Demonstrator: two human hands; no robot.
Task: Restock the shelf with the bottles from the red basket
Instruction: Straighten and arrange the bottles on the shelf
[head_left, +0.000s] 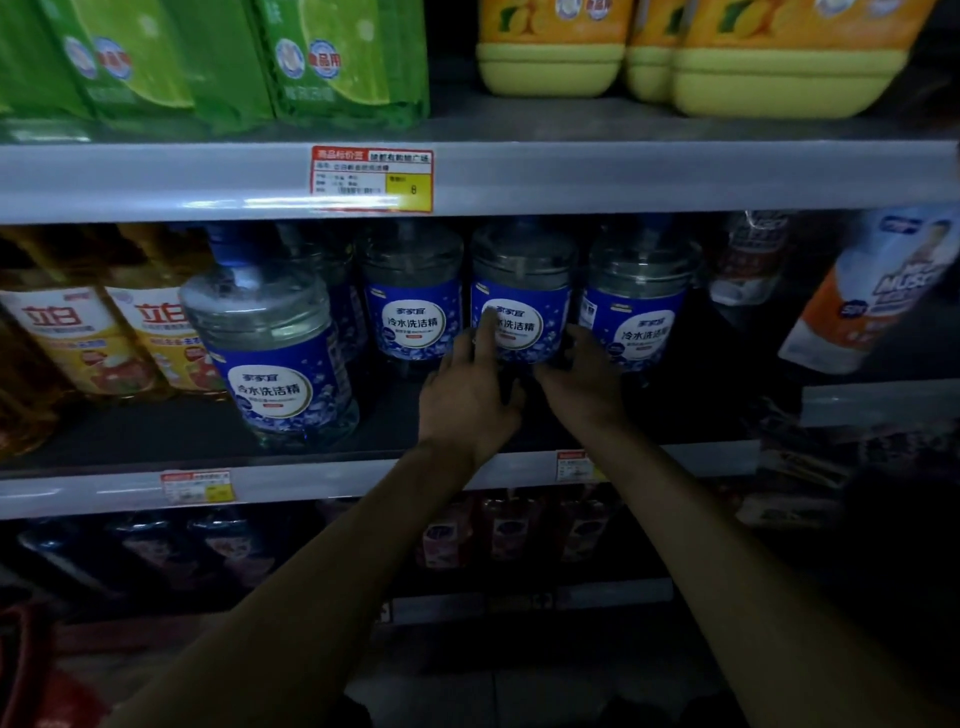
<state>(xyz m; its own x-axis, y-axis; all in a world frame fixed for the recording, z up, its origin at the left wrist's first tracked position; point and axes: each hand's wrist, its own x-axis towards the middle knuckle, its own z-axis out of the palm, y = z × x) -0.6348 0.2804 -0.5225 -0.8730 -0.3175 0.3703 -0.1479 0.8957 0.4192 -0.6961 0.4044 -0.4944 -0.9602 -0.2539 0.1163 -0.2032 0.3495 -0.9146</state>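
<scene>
Shelf comes first: the middle shelf (130, 436) carries a row of clear blue-label bottles (410, 306) at the back. One more, the front bottle (270, 358), stands alone near the edge, to the left of the hands. Both hands are at the middle bottle (524, 280) of the back row, which stands upright on the shelf between its neighbours. The left hand (467, 402) lays a straight index finger (488, 325) on the label; its other fingers are bent low in the shadow. The right hand (584, 387) reaches to the lower right side of the same bottle. Whether its fingers (574, 340) wrap the bottle or only touch it, I cannot tell.

I judge that the step is to square this bottle into the row. To do it well, push low near the base and not at the label, so that it slides and does not tip, and turn the label to the front.

The bottle's base is lost in darkness. The red basket (18, 654) shows only as a dim red corner at the lower left, and its contents are hidden.
</scene>
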